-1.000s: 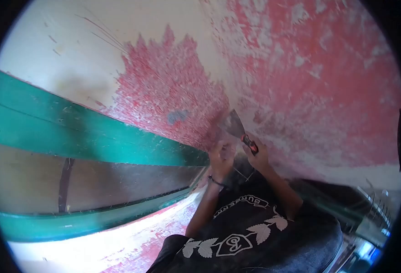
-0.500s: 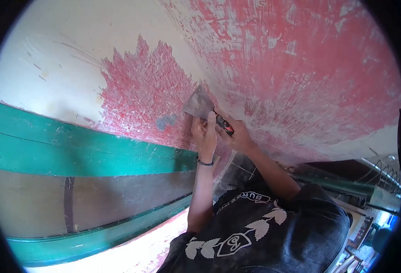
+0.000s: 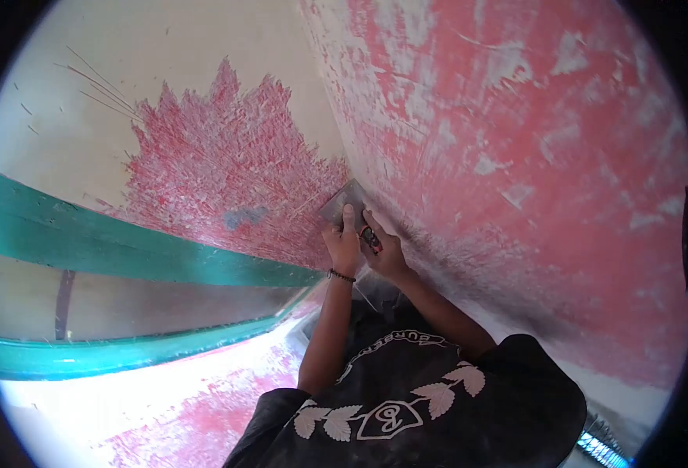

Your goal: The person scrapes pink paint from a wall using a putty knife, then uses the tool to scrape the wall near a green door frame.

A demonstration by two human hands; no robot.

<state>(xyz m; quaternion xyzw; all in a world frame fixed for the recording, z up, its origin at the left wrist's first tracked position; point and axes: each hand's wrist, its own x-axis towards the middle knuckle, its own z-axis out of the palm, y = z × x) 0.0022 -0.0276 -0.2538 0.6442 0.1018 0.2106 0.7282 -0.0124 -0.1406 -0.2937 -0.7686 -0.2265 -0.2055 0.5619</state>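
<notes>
A wide-bladed scraper (image 3: 348, 196) lies against the scraped pink wall (image 3: 227, 148), close to the corner where two walls meet. My right hand (image 3: 389, 256) is wrapped round its black and red handle. My left hand (image 3: 342, 248), with a dark beaded bracelet at the wrist, grips the lower part of the blade, thumb flat on its face and the other fingers mostly hidden. A jagged pink area with a small grey patch (image 3: 245, 217) surrounds the blade to the left, bordered by cream paint (image 3: 203, 39).
The right-hand wall (image 3: 515, 148) is pink with pale streaks and patches. A green trim band (image 3: 125, 242) crosses the left wall below the pink area, with a brownish panel (image 3: 156, 304) and a second green strip (image 3: 125, 349) beneath. My dark printed shirt fills the bottom.
My view has shifted and turned. Both hands and the scraper have moved a little down along the wall towards the corner, still gripping it the same way.
</notes>
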